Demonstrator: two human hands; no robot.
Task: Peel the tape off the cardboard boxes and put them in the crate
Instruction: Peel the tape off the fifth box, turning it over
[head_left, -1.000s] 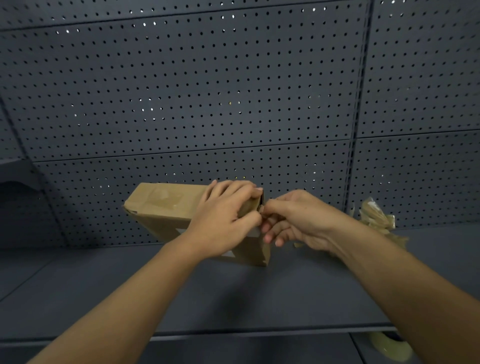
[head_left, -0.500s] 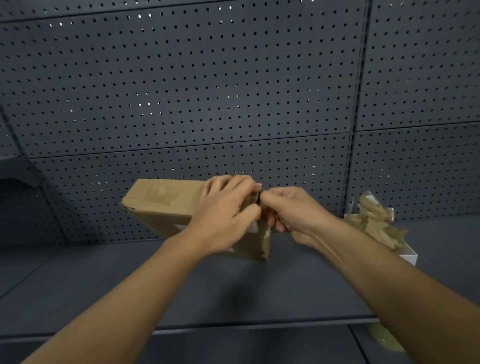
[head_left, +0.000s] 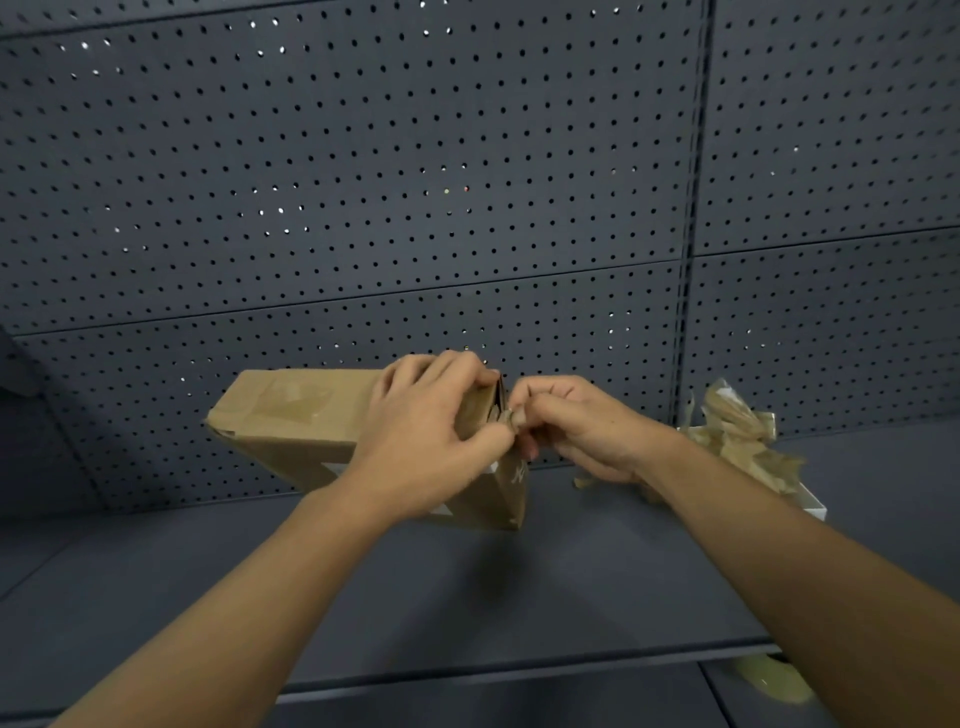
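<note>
Little moved | left hand (head_left: 426, 441) grips cardboard box (head_left: 301, 415) | right hand (head_left: 576, 426) fingers pinch tape | peeled tape pile (head_left: 737, 436) beside

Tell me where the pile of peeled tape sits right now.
In the head view, the peeled tape pile sits on the right of the grey shelf, against the pegboard wall, just beyond the right hand.

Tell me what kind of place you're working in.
Probably a stockroom or shop: dark perforated back panels, a metal shelf bearing the cardboard box, and a heap of peeled tape.
</note>
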